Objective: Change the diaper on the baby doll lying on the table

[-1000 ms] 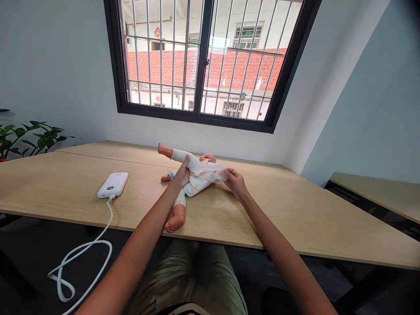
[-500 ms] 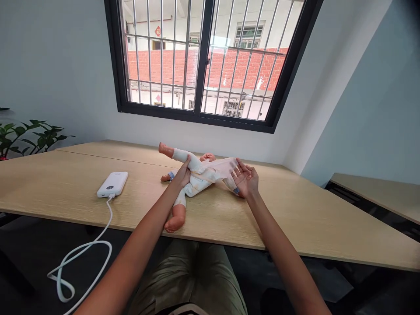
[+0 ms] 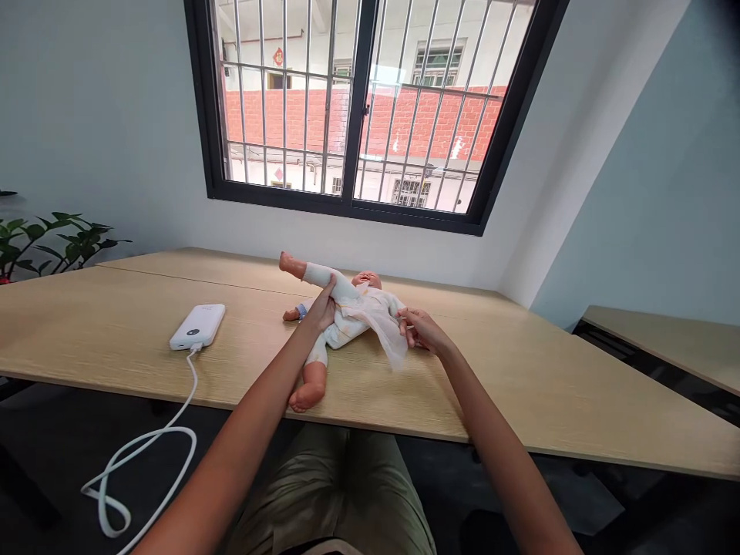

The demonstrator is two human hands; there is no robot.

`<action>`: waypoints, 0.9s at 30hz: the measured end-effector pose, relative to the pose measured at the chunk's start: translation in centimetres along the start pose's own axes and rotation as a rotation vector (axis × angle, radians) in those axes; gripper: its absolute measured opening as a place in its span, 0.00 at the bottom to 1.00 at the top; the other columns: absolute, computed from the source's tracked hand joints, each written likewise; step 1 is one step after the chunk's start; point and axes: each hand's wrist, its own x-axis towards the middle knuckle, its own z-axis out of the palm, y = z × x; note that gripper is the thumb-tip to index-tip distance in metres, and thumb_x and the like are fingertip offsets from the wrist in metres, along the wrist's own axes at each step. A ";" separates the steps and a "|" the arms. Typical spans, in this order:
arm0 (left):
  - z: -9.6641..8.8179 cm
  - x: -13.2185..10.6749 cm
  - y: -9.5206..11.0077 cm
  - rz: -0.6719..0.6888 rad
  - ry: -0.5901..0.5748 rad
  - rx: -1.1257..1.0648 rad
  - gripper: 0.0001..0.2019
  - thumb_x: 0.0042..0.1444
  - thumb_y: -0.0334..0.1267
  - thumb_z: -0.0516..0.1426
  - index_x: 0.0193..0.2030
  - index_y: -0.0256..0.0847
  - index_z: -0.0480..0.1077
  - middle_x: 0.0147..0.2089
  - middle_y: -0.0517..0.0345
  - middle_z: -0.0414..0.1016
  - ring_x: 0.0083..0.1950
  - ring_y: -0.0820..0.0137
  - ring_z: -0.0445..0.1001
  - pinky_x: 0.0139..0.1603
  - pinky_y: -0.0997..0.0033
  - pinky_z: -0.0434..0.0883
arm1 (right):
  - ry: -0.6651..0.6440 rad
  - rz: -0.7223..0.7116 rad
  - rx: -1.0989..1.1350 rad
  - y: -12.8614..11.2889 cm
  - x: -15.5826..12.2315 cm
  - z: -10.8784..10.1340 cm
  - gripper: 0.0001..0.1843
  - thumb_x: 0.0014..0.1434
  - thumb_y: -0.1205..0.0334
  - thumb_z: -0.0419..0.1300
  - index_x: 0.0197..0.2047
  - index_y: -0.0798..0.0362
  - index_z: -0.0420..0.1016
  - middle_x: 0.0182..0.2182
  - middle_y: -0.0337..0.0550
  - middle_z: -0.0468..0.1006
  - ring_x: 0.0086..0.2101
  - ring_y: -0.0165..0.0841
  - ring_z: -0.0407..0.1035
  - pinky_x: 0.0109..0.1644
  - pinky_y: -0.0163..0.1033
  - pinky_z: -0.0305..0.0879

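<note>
Right now I see the doll (image 3: 347,333) lying on its back on the wooden table (image 3: 537,378), its head at the far side, toward the window (image 3: 354,116). The left hand (image 3: 324,310) closes around the upper part of one leg, thumb laid along the white trouser fabric; most of its fingers are hidden from me. That leg points up and away to the left, bare foot raised, while the other leg reaches down toward the near edge of the table.

A thin white cloth (image 3: 386,327) drapes from the doll's middle over its side, its loose end hanging down to the table just beside the body. I have the right hand (image 3: 421,331) next to this cloth, at the doll's sleeve, with the fingers bent and the tips close together. I cannot tell from my view whether they pinch the sleeve, the cloth's edge or nothing at all.

Well apart on the left, I make out a white power bank (image 3: 200,325) lying flat, with a white cable (image 3: 195,385) plugged into its near end and looping down past the table's edge. Green leaves of a plant (image 3: 72,245) show at the far left, and metal bars cross the dark-framed window.
</note>
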 end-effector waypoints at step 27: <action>0.2 0.1 -0.2 0.072 0.060 -0.020 0.23 0.66 0.45 0.51 0.63 0.36 0.66 0.42 0.50 0.83 0.51 0.58 0.80 0.60 0.66 0.71 | 0.290 -0.470 -0.730 3.8 1.6 2.5 0.07 0.52 0.63 0.55 0.31 0.47 0.58 0.21 0.34 0.63 0.22 0.33 0.55 0.30 0.38 0.47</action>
